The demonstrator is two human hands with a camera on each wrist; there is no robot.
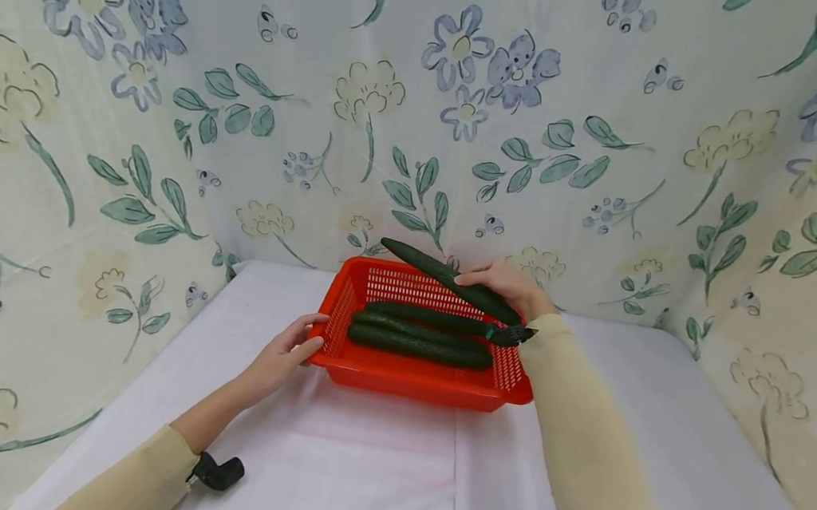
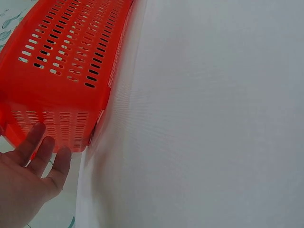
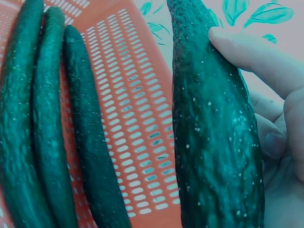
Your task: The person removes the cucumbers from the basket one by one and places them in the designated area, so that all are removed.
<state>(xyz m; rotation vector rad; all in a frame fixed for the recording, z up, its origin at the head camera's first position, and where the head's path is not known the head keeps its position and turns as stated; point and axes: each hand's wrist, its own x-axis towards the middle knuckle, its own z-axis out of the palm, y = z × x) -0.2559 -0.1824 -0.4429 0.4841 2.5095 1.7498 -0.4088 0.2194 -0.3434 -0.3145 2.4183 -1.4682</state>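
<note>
Red plastic basket (image 1: 405,388), slotted sides, sitting on the desk (image 1: 363,468) in front of the person; white cloth underneath. Three cucumbers (image 1: 419,347) inside, lengthwise, roughly parallel. Front two touch along their length; third lies just behind, toward the far wall, one end hidden from me by the right wrist's black camera (image 1: 509,335).

Fourth cucumber (image 1: 422,262) is up in the right hand (image 1: 507,284), over the basket's far right side, tilted, left end higher and past the back rim. Right fingers clamped on it, nearer its lower end; contact between that low end and the basket, can't tell. Right arm reaches well forward, tan sleeve (image 1: 589,437) to the wrist.

Left hand (image 1: 289,348) at the basket's left end, thumb and index at the rim, other fingers spread apart, nearly straight, by the outer wall. How firmly they press, can't tell. Left forearm angles in low from the near side.
</note>
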